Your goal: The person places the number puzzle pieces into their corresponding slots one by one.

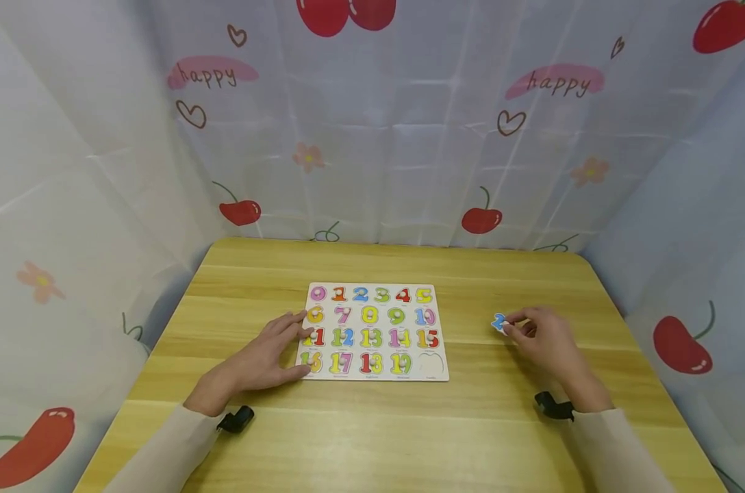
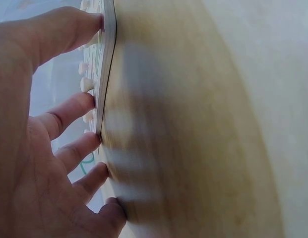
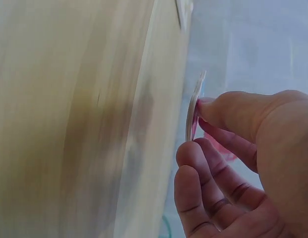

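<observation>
A number puzzle board [image 1: 372, 331] lies flat, with knobbed, coloured numerals in rows and one bare recess at its lower right corner. My left hand [image 1: 266, 356] rests over its left edge, fingers spread; in the left wrist view the thumb and some fingertips [image 2: 87, 100] touch the board's side [image 2: 108, 54]. To the right of the board, my right hand [image 1: 544, 341] pinches a thin number puzzle piece [image 1: 499, 322] showing a blue 2. The right wrist view has this piece [image 3: 194, 109] edge-on between thumb and fingers, its rest hidden by them.
The wooden table [image 1: 372, 431] extends around the board, with rounded far corners. Curtains printed with cherries [image 1: 482, 220] hang behind it and at both sides. Each wrist carries a black strap mount [image 1: 237, 419].
</observation>
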Tool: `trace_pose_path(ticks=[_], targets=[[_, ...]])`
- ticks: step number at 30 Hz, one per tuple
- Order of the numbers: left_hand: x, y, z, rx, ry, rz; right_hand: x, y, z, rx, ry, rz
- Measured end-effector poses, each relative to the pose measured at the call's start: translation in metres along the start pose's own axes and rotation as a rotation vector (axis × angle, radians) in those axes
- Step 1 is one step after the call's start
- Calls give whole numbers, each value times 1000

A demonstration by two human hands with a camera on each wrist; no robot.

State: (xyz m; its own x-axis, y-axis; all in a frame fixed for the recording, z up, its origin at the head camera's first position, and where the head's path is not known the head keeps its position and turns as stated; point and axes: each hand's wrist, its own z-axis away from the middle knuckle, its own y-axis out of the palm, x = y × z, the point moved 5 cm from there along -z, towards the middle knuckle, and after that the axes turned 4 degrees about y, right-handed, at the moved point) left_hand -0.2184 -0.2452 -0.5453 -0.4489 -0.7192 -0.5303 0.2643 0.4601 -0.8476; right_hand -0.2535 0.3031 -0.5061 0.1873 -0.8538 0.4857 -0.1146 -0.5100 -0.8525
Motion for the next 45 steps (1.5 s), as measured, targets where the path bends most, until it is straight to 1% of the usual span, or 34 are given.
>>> trace_pose_path(ticks=[7, 11, 19, 23, 26, 33, 45], targets=[[0, 2, -1, 5, -4, 5, 33, 16, 4, 49, -41, -15], [-1, 1, -1, -1, 7, -3, 49, 25, 6, 86, -67, -20], [-3, -3, -2, -5, 5, 1, 84, 49, 17, 165, -193, -88], [-3, -3, -2, -4, 5, -4, 97, 59, 23, 215, -237, -111], [-2, -1, -1, 2, 1, -3, 102, 64, 26, 239, -246, -104], [-2, 0, -2, 3, 6, -1, 107, 70, 30, 257, -245, -94], [-4, -2, 0, 3, 1, -2, 112, 76, 31, 272, -199, -57]])
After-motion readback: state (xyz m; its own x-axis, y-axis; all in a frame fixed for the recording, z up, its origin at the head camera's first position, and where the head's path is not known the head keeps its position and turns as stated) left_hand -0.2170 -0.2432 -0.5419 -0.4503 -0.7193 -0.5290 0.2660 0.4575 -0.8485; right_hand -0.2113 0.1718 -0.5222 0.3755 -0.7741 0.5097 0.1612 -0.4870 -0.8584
